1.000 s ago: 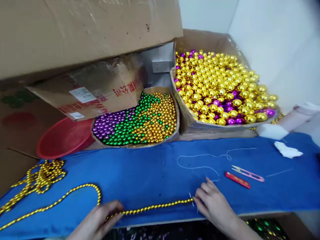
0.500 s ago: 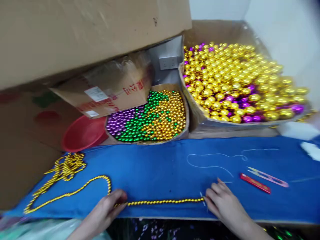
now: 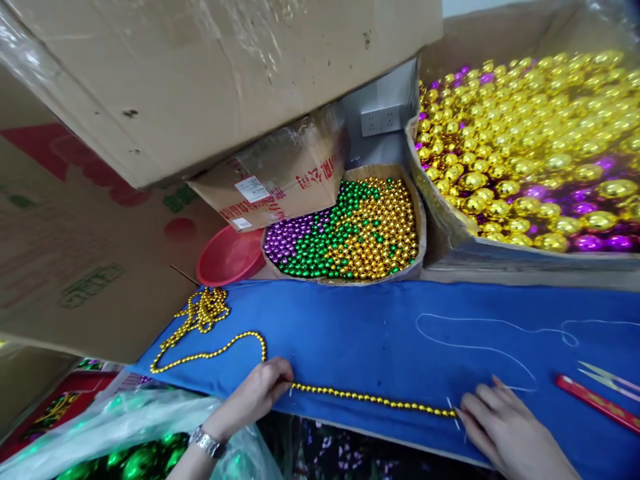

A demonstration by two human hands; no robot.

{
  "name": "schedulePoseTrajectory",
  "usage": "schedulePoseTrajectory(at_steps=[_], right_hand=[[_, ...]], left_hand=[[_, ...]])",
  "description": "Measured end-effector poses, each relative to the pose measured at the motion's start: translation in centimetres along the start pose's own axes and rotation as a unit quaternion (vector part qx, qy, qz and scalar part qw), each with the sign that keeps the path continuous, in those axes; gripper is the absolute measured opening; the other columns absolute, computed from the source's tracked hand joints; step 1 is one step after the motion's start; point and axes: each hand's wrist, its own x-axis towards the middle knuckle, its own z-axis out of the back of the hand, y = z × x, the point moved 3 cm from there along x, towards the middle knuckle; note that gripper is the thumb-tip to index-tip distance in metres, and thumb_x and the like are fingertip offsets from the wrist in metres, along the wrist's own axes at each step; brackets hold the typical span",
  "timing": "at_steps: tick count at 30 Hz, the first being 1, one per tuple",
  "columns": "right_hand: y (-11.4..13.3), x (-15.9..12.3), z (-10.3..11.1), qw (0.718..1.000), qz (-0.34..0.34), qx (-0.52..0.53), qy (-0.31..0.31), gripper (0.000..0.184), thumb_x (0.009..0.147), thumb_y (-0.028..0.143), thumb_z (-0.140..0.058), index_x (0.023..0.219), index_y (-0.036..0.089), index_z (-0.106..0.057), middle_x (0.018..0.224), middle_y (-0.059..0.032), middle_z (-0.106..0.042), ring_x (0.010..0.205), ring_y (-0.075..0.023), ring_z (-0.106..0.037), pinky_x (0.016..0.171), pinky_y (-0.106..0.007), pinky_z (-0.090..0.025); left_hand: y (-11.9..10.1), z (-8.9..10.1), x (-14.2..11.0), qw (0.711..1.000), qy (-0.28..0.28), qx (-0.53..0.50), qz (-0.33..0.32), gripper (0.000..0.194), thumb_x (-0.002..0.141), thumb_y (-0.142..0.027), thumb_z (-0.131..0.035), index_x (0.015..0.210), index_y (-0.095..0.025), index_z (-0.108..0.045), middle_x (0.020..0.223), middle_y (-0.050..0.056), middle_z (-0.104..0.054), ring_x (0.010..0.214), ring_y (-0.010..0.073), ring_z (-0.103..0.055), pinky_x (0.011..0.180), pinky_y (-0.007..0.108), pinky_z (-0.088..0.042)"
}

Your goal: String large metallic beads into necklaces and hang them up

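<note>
"So, what is held?"

"Left hand [image 3: 270,380]: pinched narrow on a gold bead strand [image 3: 373,400]. Right hand [image 3: 500,420]: fingertips narrowed on its visible end."

"Reason?"

"Apparently to hold the span between both hands straight, against white marks [image 3: 449,403] beside each. Slack [image 3: 206,313]: beyond the left hand. Red oblong item [image 3: 597,405]: right of the right hand, presumably set within reach."

"Edges, open room?"

"Surface [image 3: 340,327]: near edge just this side of the strand; open room beyond both hands, up to the bead box [image 3: 421,233]."
</note>
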Motion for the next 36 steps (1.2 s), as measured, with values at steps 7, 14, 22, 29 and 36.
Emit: schedulePoseTrajectory(at_steps=[7, 14, 22, 29, 36], right_hand=[[-0.1, 0.0, -0.2, 1.0, 0.003, 0.001, 0.005, 0.015, 0.087, 0.027, -0.049, 0.08, 0.025, -0.061, 0.071, 0.0007, -0.058, 0.07, -0.0188, -0.062, 0.095, -0.053, -0.036], [0.4, 0.8, 0.6, 0.999, -0.029, 0.003, 0.039, 0.016, 0.087, 0.027, -0.049, 0.078, 0.025, -0.062, 0.072, -0.0007, -0.059, 0.074, -0.02, -0.063, 0.093, -0.05, -0.039], [-4.3, 7.1, 6.2, 0.991, -0.114, -0.07, 0.031, 0.028, 0.092, 0.031, -0.037, 0.086, 0.023, -0.063, 0.09, -0.0054, -0.057, 0.085, -0.0193, -0.06, 0.084, -0.035, -0.043], [-7.6, 11.4, 7.5, 0.979, -0.173, -0.111, 0.004, 0.022, 0.083, 0.014, -0.047, 0.089, 0.018, -0.067, 0.103, -0.0168, -0.062, 0.078, -0.0286, -0.063, 0.069, -0.045, -0.043], [7.9, 17.3, 4.3, 0.995, 0.077, 0.062, 0.016, 0.046, 0.088, 0.043, -0.048, 0.13, 0.026, -0.043, 0.121, 0.0006, -0.062, 0.108, -0.014, -0.054, 0.092, -0.023, -0.038]], left_hand=[[-0.1, 0.2, 0.2, 1.0, 0.002, 0.019, -0.008, 0.013, 0.088, -0.017, -0.042, 0.086, -0.021, -0.054, 0.084, 0.002, -0.06, 0.076, 0.0149, -0.056, 0.071, 0.025, -0.042], [0.2, 0.1, 0.4, 0.999, -0.009, 0.045, -0.02, 0.015, 0.088, -0.017, -0.039, 0.089, -0.021, -0.054, 0.084, 0.002, -0.061, 0.075, 0.0162, -0.058, 0.07, 0.026, -0.044], [-2.2, 2.1, 6.3, 0.984, -0.053, 0.163, -0.046, 0.024, 0.087, -0.013, -0.032, 0.083, -0.019, -0.056, 0.087, 0.009, -0.056, 0.067, 0.0198, -0.058, 0.066, 0.032, -0.044], [-6.5, 2.3, 10.6, 0.986, -0.102, 0.104, -0.077, 0.015, 0.085, -0.015, -0.04, 0.077, -0.019, -0.053, 0.08, 0.005, -0.057, 0.067, 0.0182, -0.056, 0.065, 0.029, -0.041], [-9.1, 1.9, 11.3, 0.988, -0.088, 0.006, -0.124, 0.023, 0.09, -0.028, -0.041, 0.073, -0.019, -0.052, 0.075, 0.002, -0.058, 0.07, 0.0149, -0.057, 0.064, 0.023, -0.044]])
